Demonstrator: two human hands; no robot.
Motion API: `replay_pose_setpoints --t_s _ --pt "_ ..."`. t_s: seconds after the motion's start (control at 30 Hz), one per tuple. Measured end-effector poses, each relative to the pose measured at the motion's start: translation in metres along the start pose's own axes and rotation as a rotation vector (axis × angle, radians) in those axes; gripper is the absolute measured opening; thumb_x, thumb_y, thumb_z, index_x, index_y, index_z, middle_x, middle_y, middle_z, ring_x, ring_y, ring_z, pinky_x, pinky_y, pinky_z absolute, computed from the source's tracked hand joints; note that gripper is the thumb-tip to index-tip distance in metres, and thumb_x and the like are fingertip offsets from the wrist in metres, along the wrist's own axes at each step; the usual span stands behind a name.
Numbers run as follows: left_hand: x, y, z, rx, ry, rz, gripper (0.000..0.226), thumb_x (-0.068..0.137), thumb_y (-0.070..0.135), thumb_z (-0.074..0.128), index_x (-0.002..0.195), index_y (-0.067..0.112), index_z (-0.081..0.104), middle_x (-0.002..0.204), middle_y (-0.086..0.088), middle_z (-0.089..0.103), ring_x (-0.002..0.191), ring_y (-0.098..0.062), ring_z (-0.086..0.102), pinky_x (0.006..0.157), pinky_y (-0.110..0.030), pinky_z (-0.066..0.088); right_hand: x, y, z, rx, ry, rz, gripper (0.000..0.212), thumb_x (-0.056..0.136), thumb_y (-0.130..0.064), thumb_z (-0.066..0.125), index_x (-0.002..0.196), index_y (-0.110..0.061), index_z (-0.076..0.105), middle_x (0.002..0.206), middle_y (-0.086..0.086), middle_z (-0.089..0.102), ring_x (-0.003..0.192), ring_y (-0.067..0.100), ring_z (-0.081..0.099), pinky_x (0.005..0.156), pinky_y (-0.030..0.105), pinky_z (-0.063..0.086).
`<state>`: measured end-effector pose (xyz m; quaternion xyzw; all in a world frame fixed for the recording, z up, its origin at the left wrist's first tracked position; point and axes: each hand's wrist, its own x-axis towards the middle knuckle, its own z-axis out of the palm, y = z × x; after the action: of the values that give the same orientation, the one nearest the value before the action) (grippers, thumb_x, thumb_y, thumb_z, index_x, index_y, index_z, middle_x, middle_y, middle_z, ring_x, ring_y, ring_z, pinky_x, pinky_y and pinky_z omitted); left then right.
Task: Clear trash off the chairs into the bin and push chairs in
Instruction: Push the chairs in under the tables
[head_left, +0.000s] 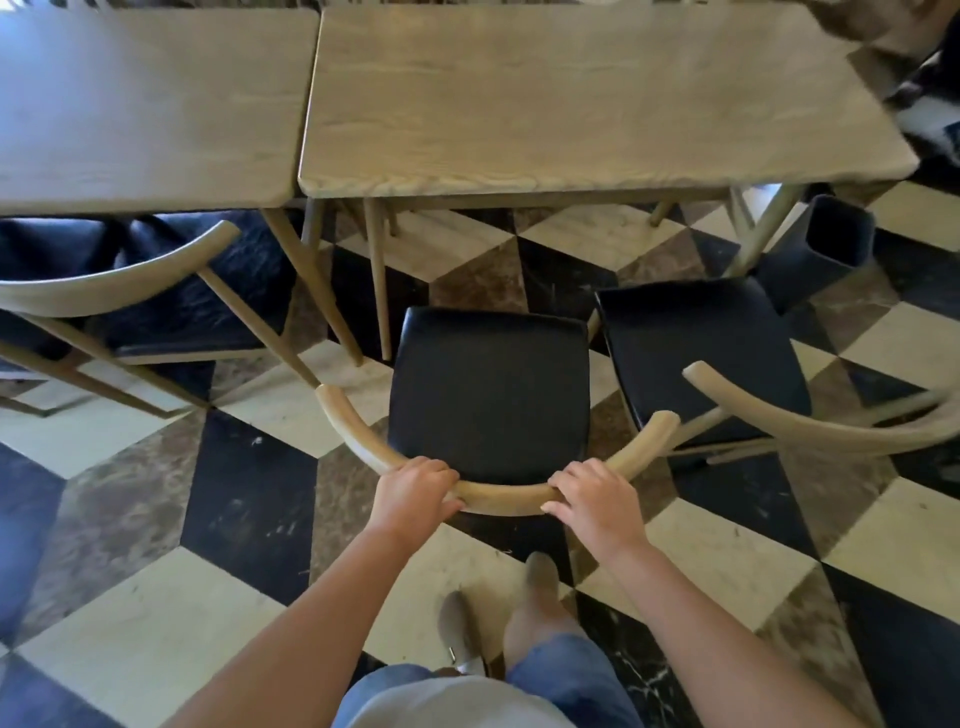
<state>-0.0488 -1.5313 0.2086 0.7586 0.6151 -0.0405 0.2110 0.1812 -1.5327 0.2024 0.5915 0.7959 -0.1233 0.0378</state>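
A wooden chair with a bare black seat (488, 389) stands in front of me, a gap away from the right wooden table (571, 104). My left hand (415, 488) grips the left part of its curved backrest (501, 493). My right hand (592, 499) grips the right part of the same rail. A second chair (701, 353) stands to the right, angled, its black seat also bare. A third chair (171, 291) at the left sits partly under the left table (145, 104). A dark bin (836, 244) stands on the floor beyond the right table's leg.
The floor is a black, cream and brown checker pattern (249, 509). My feet (498, 613) are just behind the middle chair. Table legs (379, 280) come down ahead of the seat. A blurred person or object (914, 78) is at the top right.
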Motion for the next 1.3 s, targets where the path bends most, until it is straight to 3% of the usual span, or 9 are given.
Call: replay_pose_setpoints --t_s 0.4,0.63,0.9,1.03,1.17,1.3 --pt "0.094 -0.002 -0.038 0.002 -0.013 -0.077 0.040 0.085 0.047 0.057 0.119 0.026 0.061 0.118 0.007 0.065 0.110 -0.011 0.057 0.095 -0.029 0.046 0.104 0.043 -0.027 -0.008 0.024 -0.095 0.031 0.071 -0.038 0.077 0.093 -0.017 0.071 0.085 0.001 0.071 0.079 0.018 0.065 0.066 0.030 0.056" --pt "0.155 -0.003 -0.065 0.003 0.016 -0.126 0.039 0.087 0.045 0.055 0.121 0.026 0.059 0.121 0.007 0.063 0.113 -0.011 0.055 0.096 -0.029 0.044 0.176 0.068 -0.044 0.046 0.058 -0.142 0.030 0.080 -0.038 0.069 0.102 -0.017 0.068 0.095 0.002 0.070 0.089 0.018 0.061 0.076 0.032 0.054" --pt "0.203 -0.020 -0.082 0.040 0.037 -0.119 0.043 0.085 0.048 0.056 0.122 0.027 0.059 0.122 0.009 0.063 0.115 -0.011 0.054 0.091 -0.028 0.045 0.233 0.088 -0.056 -0.063 0.036 -0.207 0.035 0.065 -0.043 0.080 0.085 -0.016 0.070 0.076 0.001 0.069 0.071 0.019 0.064 0.054 0.030 0.055" --pt "0.228 -0.029 -0.090 0.026 0.096 -0.094 0.040 0.081 0.047 0.063 0.114 0.025 0.066 0.112 0.008 0.069 0.106 -0.014 0.060 0.083 -0.031 0.051 0.262 0.094 -0.059 -0.069 0.060 -0.202 0.036 0.063 -0.043 0.082 0.083 -0.016 0.070 0.075 0.001 0.069 0.070 0.019 0.064 0.052 0.030 0.056" --pt "0.251 -0.039 -0.099 0.030 0.121 -0.091 0.032 0.070 0.045 0.075 0.095 0.025 0.073 0.090 0.009 0.074 0.086 -0.015 0.068 0.064 -0.031 0.056 0.290 0.099 -0.064 -0.064 0.046 -0.203 0.036 0.062 -0.043 0.082 0.084 -0.017 0.070 0.076 0.001 0.070 0.071 0.019 0.064 0.053 0.030 0.057" --pt "0.270 -0.047 -0.104 0.029 0.129 -0.055 0.031 0.066 0.044 0.079 0.089 0.024 0.074 0.084 0.010 0.074 0.079 -0.013 0.068 0.057 -0.030 0.056 0.312 0.102 -0.071 -0.092 0.043 -0.223 0.036 0.060 -0.044 0.083 0.081 -0.018 0.070 0.072 -0.001 0.068 0.067 0.016 0.063 0.049 0.027 0.054"
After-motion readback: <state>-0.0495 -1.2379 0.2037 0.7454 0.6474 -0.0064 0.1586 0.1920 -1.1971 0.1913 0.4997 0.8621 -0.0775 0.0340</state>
